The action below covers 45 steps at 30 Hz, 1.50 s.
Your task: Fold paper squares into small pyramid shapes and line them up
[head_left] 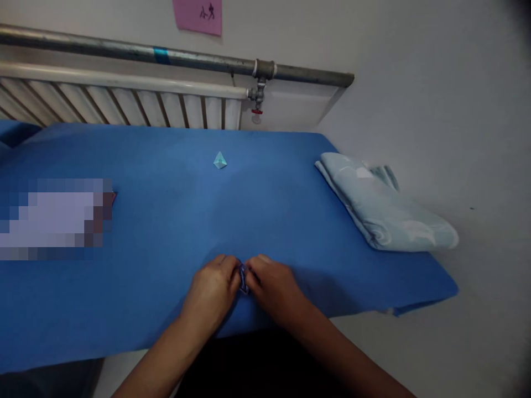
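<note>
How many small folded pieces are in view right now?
2 clearly: a purple piece between the left hand and right hand, and a turquoise piece on the blue sheet, toward the radiator. A reddish edge beside the pixelated patch may be another, mostly hidden.

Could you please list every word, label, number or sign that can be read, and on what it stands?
"小", apparently, then a second character too unclear to read: black handwriting on the pink paper sheet.
No readable text on the small purple folded piece between the left hand and right hand, or the turquoise folded piece.
</note>
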Motion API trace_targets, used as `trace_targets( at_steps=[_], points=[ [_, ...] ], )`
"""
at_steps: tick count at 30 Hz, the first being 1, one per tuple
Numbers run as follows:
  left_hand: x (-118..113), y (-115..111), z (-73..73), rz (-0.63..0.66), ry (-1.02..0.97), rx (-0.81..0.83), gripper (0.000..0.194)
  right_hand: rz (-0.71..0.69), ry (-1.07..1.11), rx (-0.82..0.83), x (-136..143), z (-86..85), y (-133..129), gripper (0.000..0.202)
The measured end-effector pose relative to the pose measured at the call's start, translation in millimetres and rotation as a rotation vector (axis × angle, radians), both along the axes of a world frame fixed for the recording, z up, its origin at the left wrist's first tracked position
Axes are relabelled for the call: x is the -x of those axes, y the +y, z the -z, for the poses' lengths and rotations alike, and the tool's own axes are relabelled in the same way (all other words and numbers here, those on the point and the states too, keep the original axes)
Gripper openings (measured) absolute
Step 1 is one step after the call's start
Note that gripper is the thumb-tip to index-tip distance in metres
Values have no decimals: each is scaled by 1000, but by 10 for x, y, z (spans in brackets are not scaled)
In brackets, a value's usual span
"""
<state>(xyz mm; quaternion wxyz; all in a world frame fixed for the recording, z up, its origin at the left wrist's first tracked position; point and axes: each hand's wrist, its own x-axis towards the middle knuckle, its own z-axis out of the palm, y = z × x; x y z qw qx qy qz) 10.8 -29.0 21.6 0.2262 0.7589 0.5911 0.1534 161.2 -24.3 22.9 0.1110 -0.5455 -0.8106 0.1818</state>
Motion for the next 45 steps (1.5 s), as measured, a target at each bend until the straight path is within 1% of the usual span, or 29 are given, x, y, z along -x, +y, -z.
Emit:
trace_targets(
  at_steps=[5,8,15,18,20,23,25,28,31,34,36,41,43,45],
  points=[
    [-24,-4,32,-26,31,-22,15,31,4,-16,15,3,6,16],
    [-21,-3,39,-19,15,-24,15,30,38,1,14,2,19,17],
    [-45,14,-19,-7,73,-18,16,9,81,34,4,-34,53,19],
    [23,35,-42,-13,-68,43,15,7,229,101,-65,-65,52,11],
    [117,30,-42,-49,-187,59,16,35,332,123,-142,-77,33,11],
    [266,-41,-32,-143,-264,7,18,87,359,71,-262,-75,-33,12],
    [318,-127,-41,-164,-278,-34,16,82,354,36,-316,-67,-85,12],
    [283,-272,-82,-104,-294,-49,12,65,380,7,-340,-54,-120,12],
    [160,-377,-106,-62,-308,-70,7,48,382,-14,-327,-46,-82,12],
    [53,-413,-78,-20,-299,-91,10,39,360,-7,-310,-42,-28,13],
    [32,-408,-51,5,-283,-84,11,37,377,-11,-304,-35,-8,12],
    [151,-355,-36,33,-275,-131,19,2,445,-72,-309,-12,50,18],
    [222,-330,-46,27,-274,-161,23,-46,463,-85,-307,-5,102,24],
    [277,-308,-57,3,-287,-172,23,-126,482,-83,-294,0,164,32]
  ],
)
